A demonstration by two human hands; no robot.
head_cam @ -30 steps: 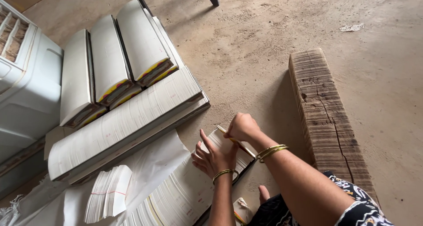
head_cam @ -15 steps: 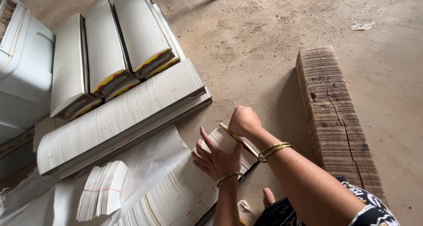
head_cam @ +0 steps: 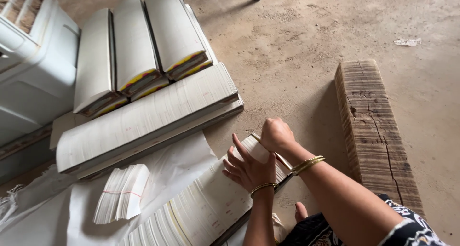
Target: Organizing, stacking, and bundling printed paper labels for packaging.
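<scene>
the person sits on a dusty concrete floor (head_cam: 306, 54), both forearms reaching forward and left from the near right corner. the left hand (head_cam: 249, 167) lies flat, palm down, fingers spread and pointing to the far left, pressed on the top of a long row of white paper sheets (head_cam: 201, 207) that stand on edge and run from the near left up toward the hands. a thin gold bangle sits at that wrist. the right hand (head_cam: 276, 135) is curled into a loose fist at the far end of the same row, knuckles up, fingers closed over the end of the sheets; what exactly sits inside the fist is hidden. two gold bangles circle the right wrist, and the forearm slants down to the near right.

the row rests on a sheet of white wrapping paper (head_cam: 158, 174), with a small fanned bundle of white sheets (head_cam: 122, 193) just to its left. farther off, a larger long stack of paper (head_cam: 148, 116) lies on its side, with three white bound bundles (head_cam: 134, 49) leaning on top. a weathered wooden block (head_cam: 373, 131) lies to the right of the arms, and a pale plastic crate (head_cam: 33, 73) stands at the far left.
</scene>
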